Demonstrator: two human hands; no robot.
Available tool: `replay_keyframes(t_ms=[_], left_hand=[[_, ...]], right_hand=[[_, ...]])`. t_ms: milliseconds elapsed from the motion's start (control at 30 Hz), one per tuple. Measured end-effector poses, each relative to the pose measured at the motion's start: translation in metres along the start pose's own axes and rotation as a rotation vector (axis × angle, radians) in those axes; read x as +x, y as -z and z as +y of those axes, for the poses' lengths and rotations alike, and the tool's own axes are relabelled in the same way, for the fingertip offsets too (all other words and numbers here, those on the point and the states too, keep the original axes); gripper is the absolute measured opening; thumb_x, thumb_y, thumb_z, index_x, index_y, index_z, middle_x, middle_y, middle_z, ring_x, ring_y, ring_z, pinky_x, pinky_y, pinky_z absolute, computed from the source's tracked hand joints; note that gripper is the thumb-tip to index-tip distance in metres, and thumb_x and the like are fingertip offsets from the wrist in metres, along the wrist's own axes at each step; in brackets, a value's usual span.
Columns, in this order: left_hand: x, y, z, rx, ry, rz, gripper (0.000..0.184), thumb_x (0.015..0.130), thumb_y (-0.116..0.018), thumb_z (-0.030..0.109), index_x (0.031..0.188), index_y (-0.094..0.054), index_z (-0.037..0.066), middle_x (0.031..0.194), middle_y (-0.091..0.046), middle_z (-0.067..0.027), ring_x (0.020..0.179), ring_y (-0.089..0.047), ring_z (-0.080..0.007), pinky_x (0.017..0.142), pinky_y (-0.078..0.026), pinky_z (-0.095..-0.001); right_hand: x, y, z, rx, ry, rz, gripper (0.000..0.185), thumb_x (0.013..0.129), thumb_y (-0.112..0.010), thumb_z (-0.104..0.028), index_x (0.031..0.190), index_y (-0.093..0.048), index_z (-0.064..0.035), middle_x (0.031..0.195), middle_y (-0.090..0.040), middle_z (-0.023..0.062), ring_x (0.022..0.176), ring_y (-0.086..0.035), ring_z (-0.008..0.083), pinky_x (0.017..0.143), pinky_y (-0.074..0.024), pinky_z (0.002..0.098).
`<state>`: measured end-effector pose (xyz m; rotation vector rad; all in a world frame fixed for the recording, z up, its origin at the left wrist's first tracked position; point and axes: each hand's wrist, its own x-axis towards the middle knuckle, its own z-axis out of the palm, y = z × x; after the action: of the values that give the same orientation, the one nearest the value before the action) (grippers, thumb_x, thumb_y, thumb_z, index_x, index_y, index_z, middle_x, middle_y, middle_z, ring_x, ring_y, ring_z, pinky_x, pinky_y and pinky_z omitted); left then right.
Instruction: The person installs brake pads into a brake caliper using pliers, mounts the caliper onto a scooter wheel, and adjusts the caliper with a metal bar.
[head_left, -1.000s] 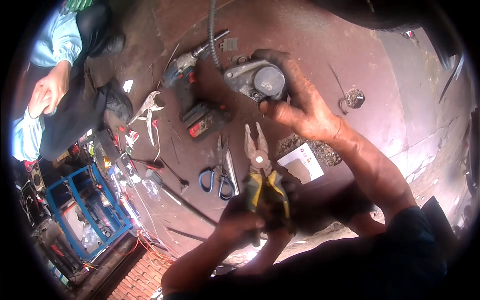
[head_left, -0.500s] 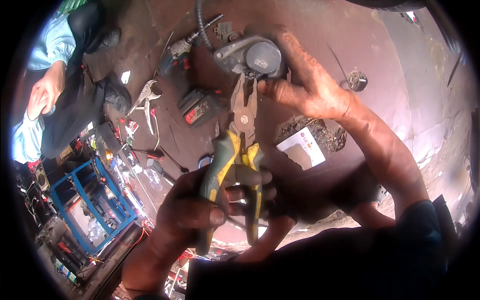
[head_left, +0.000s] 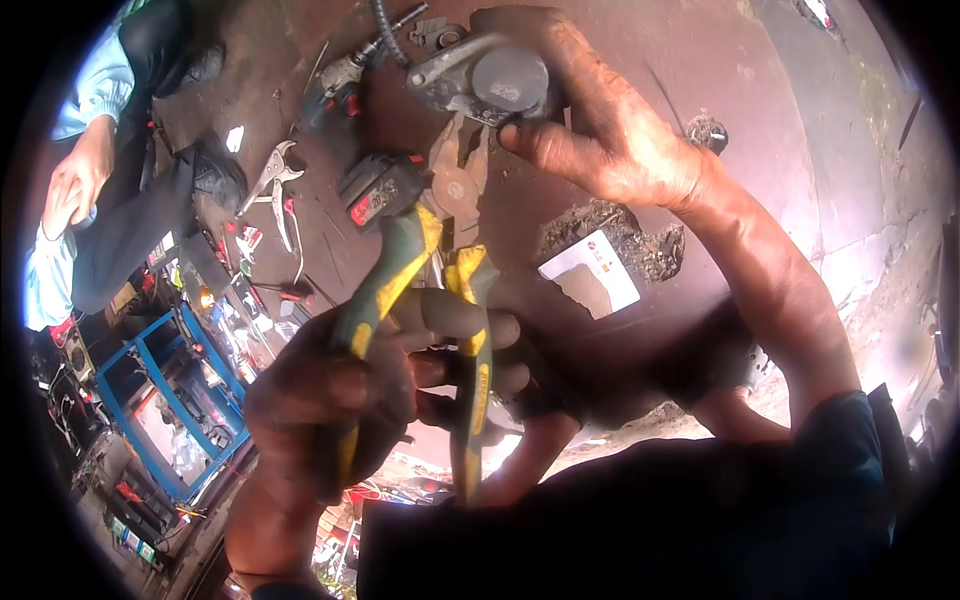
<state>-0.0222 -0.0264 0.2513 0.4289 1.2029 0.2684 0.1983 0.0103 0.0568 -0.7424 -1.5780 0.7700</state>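
Observation:
My left hand (head_left: 370, 370) is wrapped round the green and yellow handles of the pliers (head_left: 458, 188), which are spread apart. The jaw tips meet the lower edge of a dark metal part (head_left: 470, 80) with a round cap. That part is in my right hand (head_left: 600, 130), its thumb near the jaw tips and its fingers behind the part. A flexible grey conduit (head_left: 388, 32) runs down to just left of the part.
Left of the pliers lie a cordless drill (head_left: 345, 78), its battery (head_left: 380, 190) and locking pliers (head_left: 272, 185). A torn white card (head_left: 595, 272) rests by a dirt pile. A person's clasped hands (head_left: 78, 175) and a blue frame (head_left: 150, 350) are at left.
The pliers have moved up and left from below the metal part until their tips meet it. The part and my right hand have shifted slightly up and left in view.

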Motion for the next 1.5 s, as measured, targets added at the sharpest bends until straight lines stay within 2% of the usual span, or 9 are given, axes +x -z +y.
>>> replay_keyframes(t_ms=[67, 167, 267, 900, 967, 1200, 1300, 1400, 1500], left_hand=[[0.0, 0.008, -0.002, 0.012, 0.004, -0.038, 0.06, 0.086, -0.052, 0.034, 0.128, -0.051, -0.009, 0.122, -0.056, -0.037, 0.105, -0.064, -0.0471, 0.076, -0.061, -0.0534], [0.001, 0.012, 0.004, 0.054, -0.018, -0.17, 0.057, 0.088, -0.053, 0.03, 0.128, -0.05, -0.009, 0.123, -0.057, -0.0323, 0.112, -0.062, -0.0439, 0.08, -0.06, -0.0544], [0.004, -0.003, -0.003, -0.028, -0.101, -0.095, 0.043, 0.094, -0.053, 0.025, 0.118, -0.056, -0.009, 0.112, -0.063, -0.0242, 0.104, -0.067, -0.036, 0.08, -0.06, -0.0472], [0.007, 0.001, 0.015, -0.297, 0.155, -0.143, 0.059, 0.086, -0.053, 0.019, 0.136, -0.042, -0.008, 0.122, -0.057, -0.0244, 0.108, -0.061, -0.0325, 0.1, -0.049, -0.0435], [0.006, -0.005, 0.02, -0.281, 0.189, -0.087, 0.055, 0.086, -0.05, 0.016, 0.137, -0.041, -0.004, 0.116, -0.061, -0.0195, 0.1, -0.064, -0.0248, 0.098, -0.052, -0.0368], [0.011, -0.006, -0.013, -0.731, -0.057, -0.126, 0.056, 0.086, -0.058, 0.024, 0.129, -0.048, -0.011, 0.117, -0.056, -0.0374, 0.101, -0.065, -0.0442, 0.087, -0.056, -0.0523], [0.01, 0.02, 0.003, -0.441, 0.091, -0.173, 0.06, 0.083, -0.054, 0.024, 0.131, -0.044, -0.011, 0.11, -0.055, -0.0323, 0.096, -0.066, -0.0381, 0.077, -0.058, -0.0468], [0.011, 0.025, -0.008, -0.332, 0.001, -0.164, 0.066, 0.081, -0.051, 0.023, 0.134, -0.037, -0.014, 0.106, -0.055, -0.0318, 0.09, -0.066, -0.0385, 0.066, -0.061, -0.0438], [0.019, 0.028, -0.012, -0.387, 0.031, -0.203, 0.067, 0.078, -0.054, 0.017, 0.133, -0.036, -0.017, 0.11, -0.055, -0.035, 0.086, -0.066, -0.043, 0.066, -0.063, -0.0475]], right_hand=[[-0.001, 0.005, -0.001, -0.01, -0.02, -0.125, 0.084, 0.071, -0.063, -0.004, 0.146, -0.024, 0.0036, 0.14, -0.034, 0.0268, 0.132, -0.035, 0.0435, 0.114, -0.0277, 0.0465], [-0.002, 0.004, 0.008, -0.029, -0.022, -0.123, 0.08, 0.072, -0.064, -0.005, 0.144, -0.029, 0.0038, 0.137, -0.038, 0.0261, 0.13, -0.039, 0.0426, 0.112, -0.0307, 0.0462], [-0.001, 0.005, 0.008, -0.036, -0.017, -0.127, 0.08, 0.072, -0.064, -0.005, 0.144, -0.029, 0.0037, 0.137, -0.038, 0.0262, 0.13, -0.039, 0.0427, 0.112, -0.0304, 0.0468], [0.002, 0.007, 0.011, -0.022, -0.015, -0.15, 0.076, 0.073, -0.06, -0.004, 0.144, -0.033, 0.0044, 0.136, -0.042, 0.0247, 0.129, -0.041, 0.0393, 0.113, -0.0298, 0.0446], [0.002, 0.006, 0.01, -0.013, 0.003, -0.138, 0.074, 0.074, -0.06, -0.004, 0.143, -0.034, 0.0044, 0.136, -0.042, 0.0245, 0.129, -0.041, 0.0387, 0.113, -0.0303, 0.0444], [0.003, 0.005, 0.003, 0.007, 0.026, -0.103, 0.069, 0.078, -0.06, -0.004, 0.143, -0.036, 0.0043, 0.135, -0.043, 0.0241, 0.128, -0.043, 0.0378, 0.112, -0.0308, 0.0443], [0.003, 0.007, 0.006, 0.004, -0.027, -0.125, 0.069, 0.08, -0.061, -0.005, 0.143, -0.036, 0.0044, 0.135, -0.043, 0.0243, 0.128, -0.043, 0.0378, 0.112, -0.0309, 0.0442], [0.003, 0.008, -0.002, 0.022, -0.084, -0.135, 0.069, 0.081, -0.061, -0.006, 0.143, -0.035, 0.0048, 0.135, -0.043, 0.0245, 0.128, -0.043, 0.0379, 0.112, -0.031, 0.044], [0.001, 0.01, 0.002, -0.024, -0.11, -0.164, 0.069, 0.082, -0.062, -0.006, 0.143, -0.034, 0.0053, 0.134, -0.043, 0.0247, 0.128, -0.043, 0.0382, 0.111, -0.0316, 0.0436]])
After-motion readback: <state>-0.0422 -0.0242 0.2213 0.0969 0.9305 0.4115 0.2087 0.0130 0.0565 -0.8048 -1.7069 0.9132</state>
